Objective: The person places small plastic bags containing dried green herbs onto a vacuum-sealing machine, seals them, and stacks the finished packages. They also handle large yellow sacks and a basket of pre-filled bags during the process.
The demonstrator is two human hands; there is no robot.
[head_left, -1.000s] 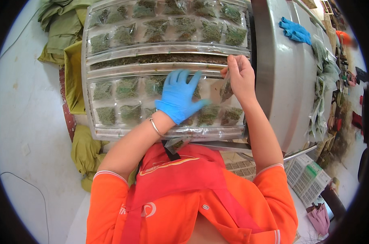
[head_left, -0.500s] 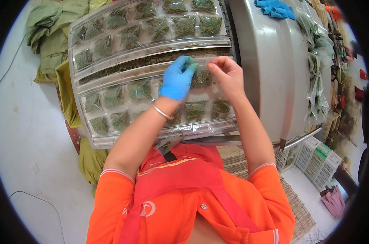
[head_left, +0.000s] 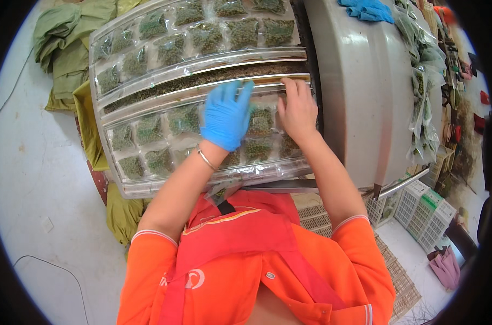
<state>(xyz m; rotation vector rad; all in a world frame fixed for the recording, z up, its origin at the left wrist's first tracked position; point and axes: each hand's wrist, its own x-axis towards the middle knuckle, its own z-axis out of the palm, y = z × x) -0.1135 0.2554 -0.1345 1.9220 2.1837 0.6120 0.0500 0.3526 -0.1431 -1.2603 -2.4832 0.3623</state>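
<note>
Clear plastic bags of small green, berry-like grains lie in rows on the pale metal surface of a machine (head_left: 196, 99). Over the near rows, my left hand (head_left: 225, 117), in a blue glove, spreads its fingers and holds nothing. My bare right hand (head_left: 298, 110) is at the right end of the same row, fingers stretched, with nothing visible in it. Between the hands lies one bag (head_left: 260, 121), flat in the row. A metal strip (head_left: 202, 86) runs just beyond my fingertips. My forearms hide some of the nearest bags.
A tall metal lid (head_left: 360, 97) stands open at the right, with a blue glove (head_left: 367, 10) on top. Beyond it hang filled plastic bags (head_left: 422, 108). Green sacks (head_left: 72, 49) are piled at the left. White crates (head_left: 423, 208) stand on the floor at lower right.
The bag that both hands pinched now lies in the row, let go. My fingers have opened, and both hands have moved apart and down toward me.
</note>
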